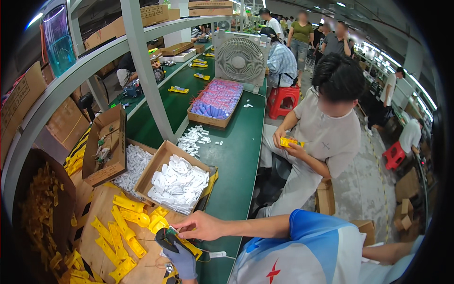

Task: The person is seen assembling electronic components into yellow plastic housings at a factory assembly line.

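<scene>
My left hand, in a grey and black glove, is closed round a yellow plastic housing at the lower middle. A small dark green part with thin wires shows at its top. My bare right hand reaches in from the right, thumb and forefinger pinched on a small white piece against the housing. Beyond the hands, a cardboard box holds many white plastic pieces. Several yellow housings lie on the wooden board to the left.
A green bench carries loose white parts, a tray of purple-pink cylinders and a fan. Grey shelf posts stand at left, near a bin of yellow parts. A seated co-worker holds a yellow housing.
</scene>
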A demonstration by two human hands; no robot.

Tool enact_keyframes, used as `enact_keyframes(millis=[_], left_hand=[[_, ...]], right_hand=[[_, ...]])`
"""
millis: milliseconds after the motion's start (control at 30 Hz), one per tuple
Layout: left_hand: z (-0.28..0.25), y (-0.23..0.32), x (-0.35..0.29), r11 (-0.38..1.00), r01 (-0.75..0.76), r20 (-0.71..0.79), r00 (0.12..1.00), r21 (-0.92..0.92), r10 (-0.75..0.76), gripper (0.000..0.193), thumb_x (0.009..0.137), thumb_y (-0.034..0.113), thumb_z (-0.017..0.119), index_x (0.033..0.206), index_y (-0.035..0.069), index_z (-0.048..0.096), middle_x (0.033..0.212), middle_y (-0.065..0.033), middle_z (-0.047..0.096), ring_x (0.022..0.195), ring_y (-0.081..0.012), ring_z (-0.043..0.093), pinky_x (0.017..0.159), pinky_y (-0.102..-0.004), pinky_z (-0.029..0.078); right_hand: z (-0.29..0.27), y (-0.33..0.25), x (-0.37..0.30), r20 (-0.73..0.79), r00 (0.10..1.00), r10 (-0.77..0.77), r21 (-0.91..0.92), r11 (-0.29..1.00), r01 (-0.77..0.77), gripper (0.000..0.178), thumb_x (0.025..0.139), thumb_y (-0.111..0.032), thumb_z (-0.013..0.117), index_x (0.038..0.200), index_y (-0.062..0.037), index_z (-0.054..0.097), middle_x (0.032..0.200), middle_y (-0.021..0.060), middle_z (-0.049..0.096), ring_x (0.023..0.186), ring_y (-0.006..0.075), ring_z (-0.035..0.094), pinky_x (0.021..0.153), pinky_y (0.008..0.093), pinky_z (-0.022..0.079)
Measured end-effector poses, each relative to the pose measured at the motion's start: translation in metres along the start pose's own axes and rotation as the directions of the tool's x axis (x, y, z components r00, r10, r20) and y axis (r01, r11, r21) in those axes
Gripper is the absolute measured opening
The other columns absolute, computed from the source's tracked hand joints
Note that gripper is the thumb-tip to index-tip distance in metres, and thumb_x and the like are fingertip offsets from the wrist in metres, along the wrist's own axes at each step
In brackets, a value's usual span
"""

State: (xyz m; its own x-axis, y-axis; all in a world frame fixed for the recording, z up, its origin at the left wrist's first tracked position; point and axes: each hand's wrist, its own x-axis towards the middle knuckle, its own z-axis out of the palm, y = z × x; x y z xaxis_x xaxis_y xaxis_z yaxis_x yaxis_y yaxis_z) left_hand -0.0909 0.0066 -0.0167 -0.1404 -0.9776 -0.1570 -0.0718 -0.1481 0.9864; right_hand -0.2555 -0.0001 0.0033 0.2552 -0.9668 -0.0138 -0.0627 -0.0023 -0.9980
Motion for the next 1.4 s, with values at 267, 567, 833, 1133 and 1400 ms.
enact_keyframes(millis=[267, 567, 833, 1133, 1400], left_hand=[[-0.002, -0.03, 0.015, 0.952, -0.277, -0.132, 0.956, -0.128, 0.26, 0.041, 0.102, 0.016, 0.045, 0.138, 0.0, 0.035, 0.131, -0.0131, 0.048, 0.115, -0.0219, 0.049, 0.098, -0.0329, 0.042], [-0.011, -0.038, -0.004, 0.957, -0.292, -0.092, 0.952, 0.007, 0.291, 0.039, 0.101, 0.015, 0.045, 0.136, -0.001, 0.037, 0.131, -0.0144, 0.047, 0.116, -0.0244, 0.047, 0.101, -0.034, 0.038], [0.0, -0.043, 0.008, 0.982, -0.19, -0.056, 0.98, -0.001, 0.189, 0.039, 0.096, 0.005, 0.046, 0.134, -0.001, 0.042, 0.124, -0.0161, 0.056, 0.114, -0.0256, 0.054, 0.099, -0.0353, 0.043], [0.002, -0.004, 0.003, 0.846, -0.52, -0.03, 0.85, 0.116, 0.526, 0.031, 0.086, -0.001, 0.051, 0.117, -0.003, 0.05, 0.104, -0.0197, 0.057, 0.094, -0.0354, 0.059, 0.081, -0.0407, 0.048], [0.008, -0.026, -0.023, 0.993, -0.036, 0.476, 0.875, -0.117, 0.088, 0.075, 0.093, 0.01, 0.05, 0.153, 0.003, 0.005, 0.121, -0.025, 0.054, 0.099, -0.0308, 0.063, 0.082, -0.0394, 0.051]], right_hand=[[0.021, 0.0, 0.002, -0.129, 0.971, -0.203, -0.067, 0.978, 0.196, 0.039, 0.097, -0.011, 0.056, 0.135, -0.0009, 0.052, 0.111, 0.0116, 0.061, 0.093, 0.0142, 0.06, 0.081, 0.0272, 0.052], [0.024, -0.001, -0.014, -0.07, 0.956, -0.286, -0.215, 0.94, 0.266, 0.039, 0.096, -0.012, 0.057, 0.132, 0.0034, 0.052, 0.118, 0.0161, 0.061, 0.105, 0.0257, 0.061, 0.087, 0.0324, 0.047], [0.014, 0.001, -0.022, -0.207, 0.885, -0.417, -0.408, 0.859, 0.309, 0.028, 0.09, -0.006, 0.063, 0.117, 0.0002, 0.064, 0.11, 0.0165, 0.065, 0.099, 0.0258, 0.063, 0.087, 0.0336, 0.048], [0.025, -0.013, -0.018, -0.112, 0.91, -0.4, -0.499, 0.814, 0.297, 0.036, 0.088, 0.002, 0.059, 0.123, 0.0062, 0.057, 0.112, 0.0191, 0.061, 0.093, 0.0283, 0.065, 0.081, 0.0311, 0.05], [-0.009, -0.009, -0.047, 0.011, 1.0, -0.021, -0.645, 0.764, 0.023, 0.084, 0.085, -0.023, 0.068, 0.15, 0.001, 0.02, 0.132, 0.0296, 0.05, 0.117, 0.0442, 0.053, 0.102, 0.0405, 0.042]])
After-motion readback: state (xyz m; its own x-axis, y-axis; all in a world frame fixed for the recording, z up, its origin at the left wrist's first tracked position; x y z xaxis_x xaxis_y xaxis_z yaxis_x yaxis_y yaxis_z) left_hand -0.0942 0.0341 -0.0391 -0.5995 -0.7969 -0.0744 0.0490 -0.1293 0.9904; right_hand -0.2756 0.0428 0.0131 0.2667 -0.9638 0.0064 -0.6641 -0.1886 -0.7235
